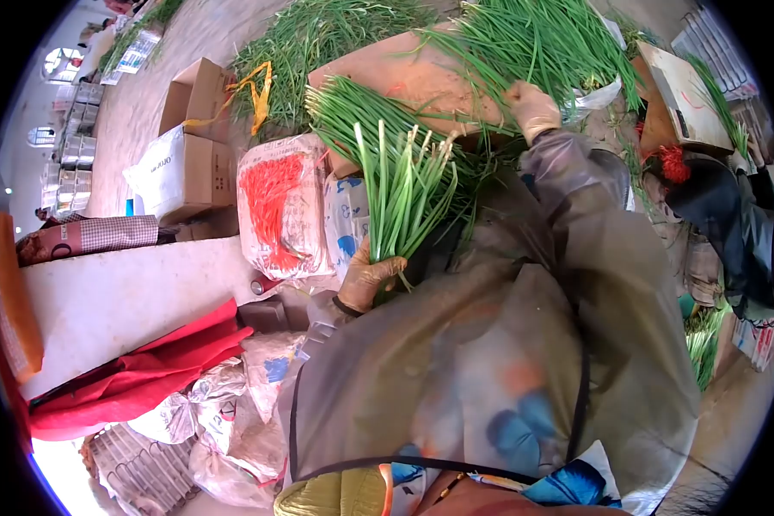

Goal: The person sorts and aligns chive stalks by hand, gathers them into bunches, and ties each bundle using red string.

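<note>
Translucent smock (482, 370) covers my lap, nearest of all, on the near side of the brown board (443, 77) I take my bearings from. Between lap and board, my left hand (371, 279) is closed around the lower end of a bunch of green stalks (396, 198); its long axis points toward the board, pale ends foremost. Behind it another bunch (344, 103) lies slantwise at the board's left part. My right hand (533, 110) is at the board's right end, at the near edge of the big green pile (546, 43), so it is the nearer one to those stalks. Its fingers look curled, but whether they pinch anything I cannot tell. The held bunch partly hides the one behind; the pile runs off the top edge of my view.
</note>
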A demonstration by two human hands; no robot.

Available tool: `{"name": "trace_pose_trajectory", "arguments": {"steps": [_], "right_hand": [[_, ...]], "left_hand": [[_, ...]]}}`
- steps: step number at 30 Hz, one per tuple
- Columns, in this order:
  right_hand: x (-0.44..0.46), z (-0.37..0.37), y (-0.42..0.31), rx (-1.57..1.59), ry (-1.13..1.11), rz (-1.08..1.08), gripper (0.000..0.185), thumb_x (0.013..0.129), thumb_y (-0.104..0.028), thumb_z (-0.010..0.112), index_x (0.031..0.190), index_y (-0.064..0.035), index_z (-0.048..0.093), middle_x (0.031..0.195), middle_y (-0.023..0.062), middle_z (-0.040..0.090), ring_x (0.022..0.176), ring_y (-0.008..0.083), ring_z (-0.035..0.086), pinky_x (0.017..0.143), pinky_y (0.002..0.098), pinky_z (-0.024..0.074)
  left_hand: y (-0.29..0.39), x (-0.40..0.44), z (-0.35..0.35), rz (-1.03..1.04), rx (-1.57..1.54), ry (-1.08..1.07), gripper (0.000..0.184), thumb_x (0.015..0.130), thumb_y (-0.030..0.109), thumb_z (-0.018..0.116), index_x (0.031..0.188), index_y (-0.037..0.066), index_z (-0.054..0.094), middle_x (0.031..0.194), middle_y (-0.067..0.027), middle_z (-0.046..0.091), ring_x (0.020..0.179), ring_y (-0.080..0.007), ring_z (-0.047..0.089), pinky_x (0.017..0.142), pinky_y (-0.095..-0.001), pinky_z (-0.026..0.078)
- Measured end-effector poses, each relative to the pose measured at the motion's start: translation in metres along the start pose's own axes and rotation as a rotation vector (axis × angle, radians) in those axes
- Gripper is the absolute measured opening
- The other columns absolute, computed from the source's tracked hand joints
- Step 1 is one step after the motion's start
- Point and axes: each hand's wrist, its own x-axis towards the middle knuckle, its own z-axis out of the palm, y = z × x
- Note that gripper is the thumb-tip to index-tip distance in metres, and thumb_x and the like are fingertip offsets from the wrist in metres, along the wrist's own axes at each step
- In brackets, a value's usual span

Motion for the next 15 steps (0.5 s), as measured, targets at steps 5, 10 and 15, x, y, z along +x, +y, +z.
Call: {"name": "trace_pose_trajectory", "arguments": {"steps": [5,10,15], "right_hand": [[-0.025,-0.044,-0.052,-0.044,0.126,-0.566,0.035,0.078,-0.043,0.056,0.085,-0.0096,0.065,0.093,0.0121,0.061,0.092,0.0331,0.055,0.080,0.0389,0.0442],[-0.074,-0.025,-0.116,0.042,-0.190,-0.855,0.020,0.077,-0.026,0.062,0.084,-0.0081,0.064,0.090,0.0059,0.062,0.091,0.0248,0.056,0.079,0.0351,0.0431],[-0.065,-0.010,-0.099,0.647,-0.547,-0.432,0.015,0.076,-0.019,0.066,0.084,-0.0059,0.065,0.075,0.0040,0.062,0.074,0.0124,0.057,0.070,0.0259,0.0449]], "left_hand": [[0.000,0.002,-0.007,-0.019,-0.055,-0.009,0.042,0.070,0.001,0.070,0.107,0.010,0.052,0.074,-0.0019,0.057,0.048,-0.0092,0.046,0.040,-0.0205,0.037],[0.007,0.005,0.004,-0.004,0.009,-0.080,0.038,0.070,0.000,0.070,0.104,0.010,0.055,0.075,-0.0002,0.058,0.053,-0.0079,0.048,0.042,-0.0197,0.038],[-0.003,0.001,-0.010,-0.032,-0.037,-0.054,0.043,0.071,0.003,0.070,0.109,0.011,0.053,0.082,-0.0041,0.061,0.060,-0.0097,0.054,0.041,-0.0196,0.038]]}}
